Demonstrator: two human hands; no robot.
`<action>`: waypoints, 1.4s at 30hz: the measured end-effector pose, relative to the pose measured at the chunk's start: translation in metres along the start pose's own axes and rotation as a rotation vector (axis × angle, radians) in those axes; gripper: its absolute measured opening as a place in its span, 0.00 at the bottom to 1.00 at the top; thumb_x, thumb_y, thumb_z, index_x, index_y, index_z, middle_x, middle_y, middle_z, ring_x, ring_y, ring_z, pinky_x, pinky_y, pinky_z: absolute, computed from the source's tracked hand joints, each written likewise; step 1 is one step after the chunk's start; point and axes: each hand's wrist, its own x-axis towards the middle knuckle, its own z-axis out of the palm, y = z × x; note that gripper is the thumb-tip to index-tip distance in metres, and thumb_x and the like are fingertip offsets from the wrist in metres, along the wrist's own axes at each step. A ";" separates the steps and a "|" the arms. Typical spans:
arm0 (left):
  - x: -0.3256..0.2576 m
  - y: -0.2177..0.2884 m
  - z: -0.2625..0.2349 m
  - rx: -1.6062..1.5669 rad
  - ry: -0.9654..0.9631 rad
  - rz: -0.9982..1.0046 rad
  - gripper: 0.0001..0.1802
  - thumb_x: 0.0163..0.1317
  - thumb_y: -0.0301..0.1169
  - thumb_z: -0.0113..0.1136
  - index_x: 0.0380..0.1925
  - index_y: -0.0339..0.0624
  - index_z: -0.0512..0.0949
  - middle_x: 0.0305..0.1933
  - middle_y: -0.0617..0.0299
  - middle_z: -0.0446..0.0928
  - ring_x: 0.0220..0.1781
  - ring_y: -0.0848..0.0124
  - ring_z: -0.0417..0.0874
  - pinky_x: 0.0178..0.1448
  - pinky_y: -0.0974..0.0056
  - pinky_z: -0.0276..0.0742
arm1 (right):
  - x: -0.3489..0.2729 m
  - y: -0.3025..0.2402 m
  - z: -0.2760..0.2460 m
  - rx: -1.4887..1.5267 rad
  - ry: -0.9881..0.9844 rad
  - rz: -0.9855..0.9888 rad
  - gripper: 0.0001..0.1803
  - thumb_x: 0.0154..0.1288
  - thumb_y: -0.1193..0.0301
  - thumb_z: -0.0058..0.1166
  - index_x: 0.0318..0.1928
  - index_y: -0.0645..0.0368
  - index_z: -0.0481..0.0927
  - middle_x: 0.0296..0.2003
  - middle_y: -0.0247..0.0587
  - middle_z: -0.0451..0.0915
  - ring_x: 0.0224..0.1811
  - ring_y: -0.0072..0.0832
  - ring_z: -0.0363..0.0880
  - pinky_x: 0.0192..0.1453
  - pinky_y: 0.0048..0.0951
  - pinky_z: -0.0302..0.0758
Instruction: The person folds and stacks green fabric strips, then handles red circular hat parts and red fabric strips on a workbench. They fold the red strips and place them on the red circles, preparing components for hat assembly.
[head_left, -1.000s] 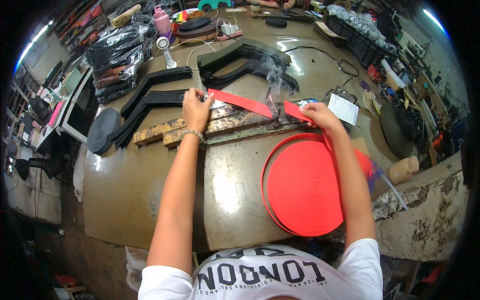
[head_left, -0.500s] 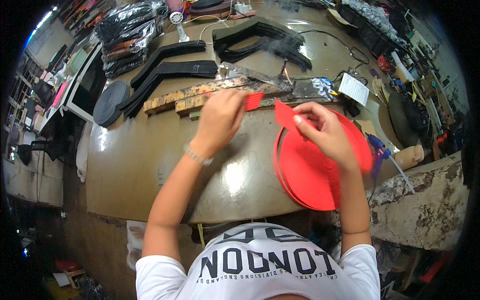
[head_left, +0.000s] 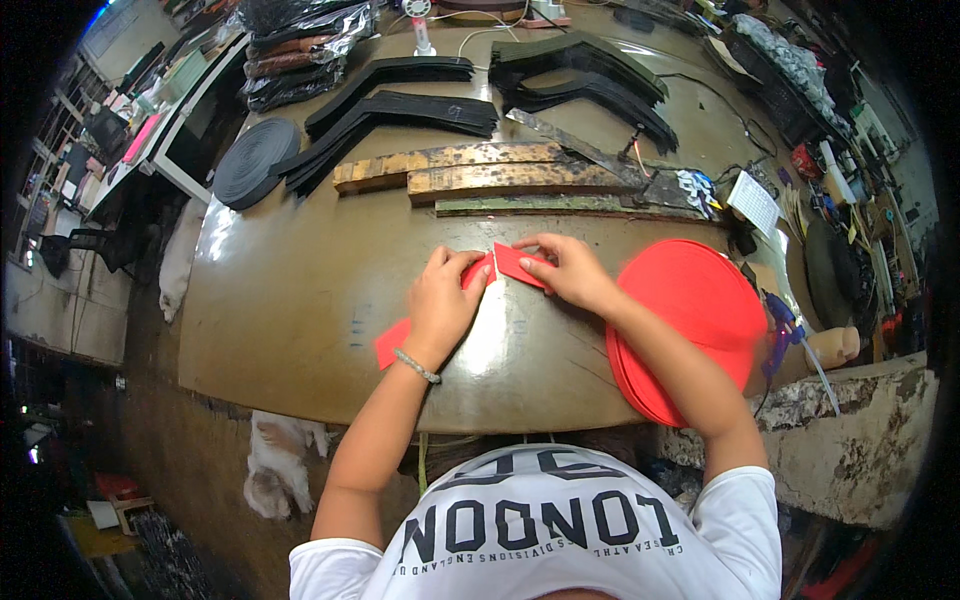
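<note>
A cut piece of red strap (head_left: 392,342) lies on the brown worktable (head_left: 290,290), and my left hand (head_left: 442,305) presses down on it, its far end showing between my fingers. My right hand (head_left: 570,270) pinches the loose end of the red strap (head_left: 518,263) that leads from the big red roll (head_left: 690,320) lying flat at my right. The two red ends nearly meet between my hands.
Worn wooden blocks (head_left: 450,170) and a metal strip (head_left: 560,207) lie across the table beyond my hands. Stacks of black curved pieces (head_left: 400,100), a black strap roll (head_left: 250,160) and wrapped bundles (head_left: 300,45) stand farther back. A white animal (head_left: 275,465) lies on the floor.
My hands came back from the wooden blocks toward me and lowered the red strap pieces onto the table. The head tilted down, so the table shifted up in view.
</note>
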 end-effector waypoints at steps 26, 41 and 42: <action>0.001 0.007 -0.004 -0.016 -0.015 -0.024 0.11 0.59 0.39 0.64 0.40 0.49 0.84 0.36 0.59 0.77 0.35 0.59 0.82 0.39 0.58 0.78 | -0.007 -0.005 0.045 -1.024 0.107 -0.536 0.21 0.59 0.76 0.48 0.53 0.71 0.75 0.45 0.45 0.72 0.48 0.40 0.70 0.51 0.35 0.75; 0.006 -0.003 -0.006 -0.240 -0.024 -0.034 0.13 0.62 0.36 0.62 0.41 0.39 0.83 0.36 0.56 0.80 0.34 0.65 0.81 0.40 0.63 0.77 | -0.001 -0.010 -0.001 -0.580 0.139 -0.402 0.18 0.65 0.66 0.53 0.51 0.65 0.79 0.43 0.54 0.78 0.47 0.48 0.76 0.56 0.40 0.72; 0.009 -0.004 -0.009 -0.299 -0.034 -0.050 0.11 0.62 0.33 0.61 0.38 0.36 0.84 0.35 0.52 0.82 0.34 0.63 0.82 0.41 0.62 0.77 | -0.003 -0.006 -0.008 -0.475 0.087 -0.391 0.18 0.66 0.65 0.54 0.50 0.65 0.79 0.41 0.51 0.79 0.44 0.44 0.77 0.52 0.38 0.73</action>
